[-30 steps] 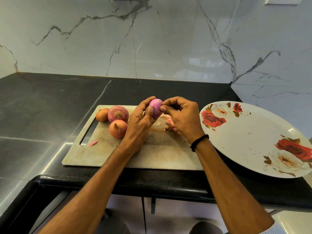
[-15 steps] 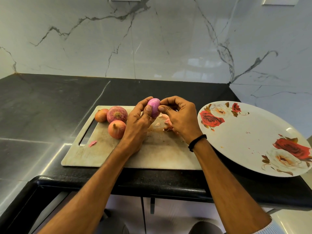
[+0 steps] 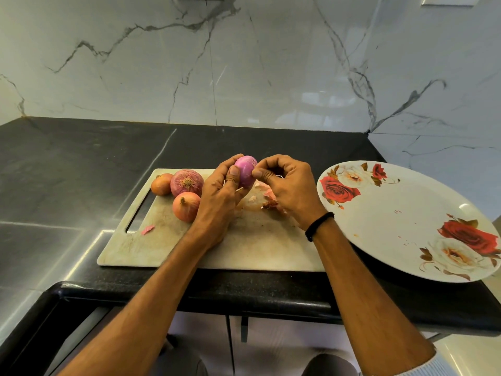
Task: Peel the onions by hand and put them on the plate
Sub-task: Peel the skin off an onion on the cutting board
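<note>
I am holding a purple onion in the air just above the far edge of the cutting board. It is looking smooth, glossy and pink-purple, with its dry outer skin off. My left hand is gripping it, thumb in front and fingers curling behind. My right hand is pinching at its right side with thumb and curled fingertips.

On the board's far left part are sitting a small brown onion, a large reddish onion and a pale orange onion, all unpeeled. A rose-patterned white plate is resting just right of the board.

The board is lying on a black countertop, with a grey-veined marble wall rising behind it.

My right hand is partly hiding papery peels on the board. The frame is cutting off the plate's right edge.
</note>
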Motion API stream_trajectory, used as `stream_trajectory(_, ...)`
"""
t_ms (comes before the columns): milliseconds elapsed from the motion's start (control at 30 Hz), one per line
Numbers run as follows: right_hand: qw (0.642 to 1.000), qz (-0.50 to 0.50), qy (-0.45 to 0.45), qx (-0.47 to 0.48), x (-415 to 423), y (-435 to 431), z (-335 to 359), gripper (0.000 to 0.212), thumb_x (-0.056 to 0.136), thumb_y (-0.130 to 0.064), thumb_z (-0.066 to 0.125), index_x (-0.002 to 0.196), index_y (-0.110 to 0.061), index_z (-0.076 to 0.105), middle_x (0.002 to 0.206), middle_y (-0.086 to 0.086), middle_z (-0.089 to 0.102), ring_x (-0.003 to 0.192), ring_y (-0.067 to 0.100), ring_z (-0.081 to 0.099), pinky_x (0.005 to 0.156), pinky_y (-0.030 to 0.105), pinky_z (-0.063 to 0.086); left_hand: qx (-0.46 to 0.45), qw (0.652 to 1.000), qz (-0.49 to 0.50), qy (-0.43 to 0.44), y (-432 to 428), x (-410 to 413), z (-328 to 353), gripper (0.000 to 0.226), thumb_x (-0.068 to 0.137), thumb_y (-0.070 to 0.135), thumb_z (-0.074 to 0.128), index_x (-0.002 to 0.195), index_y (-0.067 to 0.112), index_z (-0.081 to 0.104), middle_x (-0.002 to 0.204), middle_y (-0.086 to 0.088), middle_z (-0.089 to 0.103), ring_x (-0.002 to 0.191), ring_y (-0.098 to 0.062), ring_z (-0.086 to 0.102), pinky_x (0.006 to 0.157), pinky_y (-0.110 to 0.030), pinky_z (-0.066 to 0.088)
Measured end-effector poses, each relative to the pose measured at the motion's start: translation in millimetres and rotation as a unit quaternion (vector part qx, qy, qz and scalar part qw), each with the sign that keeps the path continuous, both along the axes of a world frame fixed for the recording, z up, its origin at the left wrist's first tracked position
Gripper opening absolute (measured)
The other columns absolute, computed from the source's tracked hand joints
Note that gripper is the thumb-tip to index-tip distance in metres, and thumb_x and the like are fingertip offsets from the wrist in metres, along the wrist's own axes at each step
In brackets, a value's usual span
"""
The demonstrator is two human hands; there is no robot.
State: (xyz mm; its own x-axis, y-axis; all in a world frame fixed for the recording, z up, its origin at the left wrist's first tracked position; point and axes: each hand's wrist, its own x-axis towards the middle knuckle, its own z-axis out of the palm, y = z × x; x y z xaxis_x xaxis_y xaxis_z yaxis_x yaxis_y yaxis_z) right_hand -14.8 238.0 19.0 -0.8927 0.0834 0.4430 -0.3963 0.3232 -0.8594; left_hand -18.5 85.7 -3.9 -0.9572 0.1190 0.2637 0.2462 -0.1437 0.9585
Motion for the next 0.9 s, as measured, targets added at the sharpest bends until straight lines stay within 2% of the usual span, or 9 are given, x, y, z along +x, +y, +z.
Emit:
stream_trajectory(100, 0.994, 0.006, -0.014, -0.105, 1.3, 4.7, 3.0, 0.015, 0.093, -0.013, 0.065, 0.104, -0.002, 0.067, 0.092, 0.010, 0.070, 0.084, 0.017, 0.070, 0.077, 0.027, 0.060, -0.002, 1.000, 0.005, -0.002, 1.0, -0.1, 0.7, 0.045, 0.103, 0.031, 0.042, 0.143, 0.010, 0.048, 0.137, -0.014, 0.056, 0.120, -0.025, 0.064, 0.095, -0.034, 0.056)
stream_trajectory(167, 0.991, -0.004, -0.016, -0.131, 1.5, 6.5, 4.1, 0.017, 0.094, -0.013, 0.064, 0.106, -0.001, 0.066, 0.093, 0.013, 0.070, 0.085, 0.021, 0.071, 0.078, 0.030, 0.060, -0.005, 1.000, 0.004, -0.004, 1.6, 0.4, 1.3, 0.055, 0.096, 0.039, 0.044, 0.143, 0.010, 0.047, 0.138, -0.015, 0.054, 0.121, -0.027, 0.063, 0.097, -0.038, 0.056)
stream_trajectory(233, 0.993, -0.005, -0.012, -0.118, 2.1, 5.2, 4.3, 0.015, 0.092, -0.012, 0.065, 0.105, -0.004, 0.069, 0.093, 0.009, 0.071, 0.086, 0.019, 0.070, 0.076, 0.028, 0.060, -0.005, 1.000, 0.008, -0.002, 2.2, 1.2, 2.0, 0.056, 0.096, 0.039, 0.044, 0.143, 0.009, 0.047, 0.138, -0.014, 0.054, 0.121, -0.028, 0.063, 0.097, -0.038, 0.056)
stream_trajectory(333, 0.997, 0.007, 0.002, -0.078, 3.1, 2.2, 4.3, 0.012, 0.090, -0.013, 0.070, 0.102, -0.011, 0.073, 0.090, 0.000, 0.072, 0.085, 0.012, 0.070, 0.073, 0.021, 0.057, -0.001, 1.000, 0.006, 0.003, 1.9, 0.4, 0.4, 0.042, 0.105, 0.028, 0.041, 0.142, 0.009, 0.048, 0.137, -0.013, 0.055, 0.121, -0.025, 0.063, 0.095, -0.034, 0.056)
stream_trajectory(400, 0.998, 0.003, 0.007, -0.055, 1.4, 1.3, 2.6, 0.015, 0.088, -0.014, 0.072, 0.103, -0.012, 0.074, 0.093, 0.000, 0.073, 0.087, 0.012, 0.070, 0.076, 0.022, 0.058, -0.001, 1.000, 0.002, 0.005, 1.2, 0.1, -0.1, 0.039, 0.106, 0.025, 0.040, 0.141, 0.010, 0.049, 0.137, -0.012, 0.055, 0.121, -0.023, 0.063, 0.095, -0.032, 0.056)
stream_trajectory(500, 0.999, -0.024, 0.023, -0.033, -2.2, 0.9, -0.7, 0.018, 0.086, -0.016, 0.074, 0.103, -0.010, 0.075, 0.097, 0.004, 0.073, 0.091, 0.015, 0.070, 0.081, 0.024, 0.059, 0.005, 1.000, -0.005, 0.004, 1.7, 0.9, 0.6, 0.043, 0.102, 0.030, 0.044, 0.141, 0.011, 0.049, 0.137, -0.012, 0.056, 0.122, -0.023, 0.062, 0.096, -0.033, 0.055)
stream_trajectory(633, 0.997, -0.053, 0.050, -0.009, -4.7, -1.0, -3.4, 0.017, 0.085, -0.016, 0.075, 0.101, -0.009, 0.076, 0.094, 0.001, 0.072, 0.089, 0.011, 0.068, 0.080, 0.019, 0.057, 0.007, 1.000, -0.010, 0.005, 2.3, 2.7, 2.2, 0.051, 0.094, 0.038, 0.049, 0.139, 0.014, 0.051, 0.136, -0.011, 0.057, 0.122, -0.022, 0.062, 0.096, -0.033, 0.055)
stream_trajectory(767, 0.996, -0.055, 0.069, 0.002, -5.8, -0.5, -4.0, 0.015, 0.085, -0.013, 0.075, 0.098, -0.007, 0.077, 0.093, 0.001, 0.072, 0.087, 0.011, 0.068, 0.080, 0.020, 0.057, 0.013, 1.000, -0.017, -0.002, 2.0, 3.2, 2.6, 0.051, 0.093, 0.038, 0.050, 0.138, 0.015, 0.053, 0.134, -0.010, 0.059, 0.121, -0.022, 0.063, 0.096, -0.033, 0.055)
stream_trajectory(900, 0.996, -0.039, 0.070, 0.046, -4.3, -2.7, -5.4, 0.018, 0.084, -0.010, 0.075, 0.101, -0.006, 0.076, 0.096, -0.002, 0.068, 0.087, 0.004, 0.063, 0.079, 0.007, 0.050, 0.027, 0.999, -0.015, -0.019, 1.0, 1.0, 1.8, 0.052, 0.093, 0.037, 0.051, 0.138, 0.013, 0.052, 0.133, -0.011, 0.060, 0.121, -0.023, 0.063, 0.096, -0.033, 0.055)
